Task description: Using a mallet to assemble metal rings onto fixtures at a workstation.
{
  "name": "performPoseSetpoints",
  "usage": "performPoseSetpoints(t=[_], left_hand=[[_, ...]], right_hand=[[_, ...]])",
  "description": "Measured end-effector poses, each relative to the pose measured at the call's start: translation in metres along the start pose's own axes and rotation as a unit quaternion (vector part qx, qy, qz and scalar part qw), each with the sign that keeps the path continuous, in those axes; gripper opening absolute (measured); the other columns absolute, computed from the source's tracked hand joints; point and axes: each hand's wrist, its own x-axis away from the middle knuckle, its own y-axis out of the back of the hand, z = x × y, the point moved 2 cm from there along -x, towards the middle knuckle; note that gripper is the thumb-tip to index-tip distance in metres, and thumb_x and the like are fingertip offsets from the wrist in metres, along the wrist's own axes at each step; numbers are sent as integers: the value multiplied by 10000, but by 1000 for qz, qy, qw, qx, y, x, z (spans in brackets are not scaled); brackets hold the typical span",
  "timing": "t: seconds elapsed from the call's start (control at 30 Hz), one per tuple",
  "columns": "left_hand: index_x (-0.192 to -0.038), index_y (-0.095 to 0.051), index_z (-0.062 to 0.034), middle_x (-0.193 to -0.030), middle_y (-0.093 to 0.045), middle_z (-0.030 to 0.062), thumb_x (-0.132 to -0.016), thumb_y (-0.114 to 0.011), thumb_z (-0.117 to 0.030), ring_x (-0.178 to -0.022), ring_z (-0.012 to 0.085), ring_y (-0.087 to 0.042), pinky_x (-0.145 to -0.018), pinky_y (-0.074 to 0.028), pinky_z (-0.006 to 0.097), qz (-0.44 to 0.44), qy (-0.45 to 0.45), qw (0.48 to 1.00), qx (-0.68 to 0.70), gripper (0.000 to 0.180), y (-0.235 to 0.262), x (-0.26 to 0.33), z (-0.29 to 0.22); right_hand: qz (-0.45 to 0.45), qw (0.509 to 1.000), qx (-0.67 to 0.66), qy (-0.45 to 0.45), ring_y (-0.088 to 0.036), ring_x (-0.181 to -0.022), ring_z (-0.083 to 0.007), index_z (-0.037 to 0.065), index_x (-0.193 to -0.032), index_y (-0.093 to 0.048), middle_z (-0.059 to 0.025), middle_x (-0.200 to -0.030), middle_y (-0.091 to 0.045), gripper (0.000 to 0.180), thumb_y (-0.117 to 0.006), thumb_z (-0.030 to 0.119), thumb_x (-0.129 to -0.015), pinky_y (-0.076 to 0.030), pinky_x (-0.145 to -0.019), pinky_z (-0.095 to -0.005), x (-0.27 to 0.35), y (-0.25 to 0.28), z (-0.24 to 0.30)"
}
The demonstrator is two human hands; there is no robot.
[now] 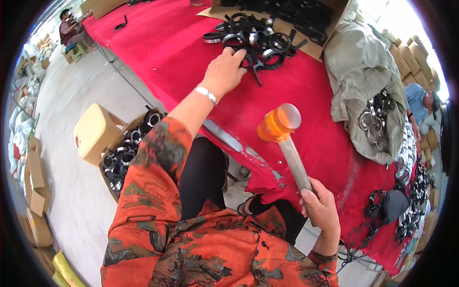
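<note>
Shirt, cloth edge, right hand gripping mallet, left hand at rings, grip unclear

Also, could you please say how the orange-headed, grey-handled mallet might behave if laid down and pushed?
The mallet is probably head-heavy, with a thick head on a slim handle. The handle looks straight and likely stiff. The round head could roll.

Rings — on table | sack — at right | carton at left
</note>
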Motion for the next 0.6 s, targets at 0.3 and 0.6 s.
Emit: performPoseSetpoints(t=[0.3,0.6], left_hand=[[-845,-478,-32,-861,-610,122,-895,-524,-40,-724,198,-667,-609,-571,314,121,323,734,584,68,51,53,-42],[-1014,-532,-34,-907,-623,84,-945,-467,-78,-788,159,-628,-657,-528,281,67,365,727,578,104,67,179,-32]], right_hand=[[21,999,-12,23,-540,-553,-75,-61,-1243,-505,-40,-733,-582,438,-618,186,-899,-451,-495,-225,1,8,-7],[146,971,-188,-22,-579,-587,-131,-10,-1182,-460,-58,-783,-582,334,-557,142,-901,-487,-503,-250,13,-24,-9]])
